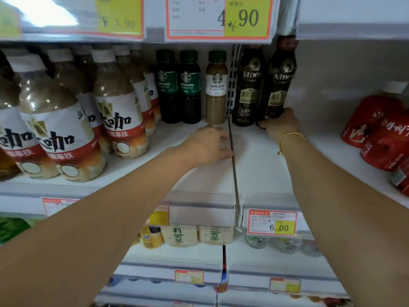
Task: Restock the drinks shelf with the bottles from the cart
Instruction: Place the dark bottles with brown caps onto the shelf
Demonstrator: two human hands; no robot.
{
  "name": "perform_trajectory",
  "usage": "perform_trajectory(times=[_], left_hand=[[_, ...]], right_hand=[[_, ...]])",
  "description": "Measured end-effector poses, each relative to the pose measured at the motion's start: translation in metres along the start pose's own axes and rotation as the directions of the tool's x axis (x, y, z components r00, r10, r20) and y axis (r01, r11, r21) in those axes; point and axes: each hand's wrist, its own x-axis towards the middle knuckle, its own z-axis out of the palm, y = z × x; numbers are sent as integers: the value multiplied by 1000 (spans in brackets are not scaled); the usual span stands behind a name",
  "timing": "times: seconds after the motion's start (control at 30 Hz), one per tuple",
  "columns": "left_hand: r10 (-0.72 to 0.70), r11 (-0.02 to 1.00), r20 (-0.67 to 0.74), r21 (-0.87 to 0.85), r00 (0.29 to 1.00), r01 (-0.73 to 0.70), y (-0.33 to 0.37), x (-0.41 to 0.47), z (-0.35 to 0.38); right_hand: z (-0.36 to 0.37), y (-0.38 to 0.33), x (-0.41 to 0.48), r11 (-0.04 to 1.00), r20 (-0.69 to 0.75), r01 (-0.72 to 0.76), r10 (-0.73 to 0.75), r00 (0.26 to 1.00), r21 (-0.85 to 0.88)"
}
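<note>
Both arms reach in over the shelf edge, past a price tag (272, 223) reading 6.00. Left hand (208, 145) lies on the white shelf (261, 156), fingers loosely spread, right up against the thin metal divider (232, 156), not gripping anything I can make out. Right hand (281, 125), with a gold bead bracelet (287, 140) on the wrist, is wrapped round the base of the right-hand dark coffee bottle (280, 85), which stands at the back of the shelf. There's a second dark coffee bottle (249, 89) just beside it, so two. Left of the divider at the back: two green Americano bottles (178, 89) and one Caffe Latte bottle (215, 87). Big milky latte bottles (119, 111) crowd the far left, red bottles (376, 134) far right.
</note>
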Motion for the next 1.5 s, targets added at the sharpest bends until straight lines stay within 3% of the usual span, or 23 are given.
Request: perform_trajectory(times=[0.17,0.33,0.47,0.6,0.73,0.87,1.0,1.1,1.17,1.23,1.37,1.5], left_hand=[[116,993,33,-40,993,-115,29,32,13],[28,999,92,13,995,-29,33,52,28],[38,993,110,105,993,-50,25,60,30],[57,994,72,86,996,-63,25,61,34],[-12,999,19,32,1000,11,23,64,37],[-23,999,44,33,999,22,24,65,37],[55,997,42,-64,998,-52,34,41,25],[6,971,-234,-231,972,-61,44,-10,11],[-15,957,-465,-262,885,-122,47,-62,4],[-31,926,-570,-325,821,-191,44,-114,1],[-75,892,-578,-403,812,-204,23,-201,10],[-147,884,-377,-465,914,-50,-29,-269,57]], right_hand=[[3,8,-1,991,-77,92,-100,992,-99],[8,9,1,994,-128,96,-102,987,-55],[12,7,6,996,-148,73,-80,986,-51],[15,11,14,996,-137,84,-87,987,-25],[15,12,16,994,-134,83,-91,987,-69],[14,11,13,994,-107,76,-84,991,-75],[3,2,0,996,16,4,-2,1000,-85],[-16,-15,-33,972,155,106,-74,985,-208],[-30,-25,-72,953,179,201,-162,971,-226],[-43,-29,-127,944,136,309,-293,946,-116],[-46,-14,-242,901,221,403,-430,875,158],[-8,33,-319,932,473,311,-362,803,186]])
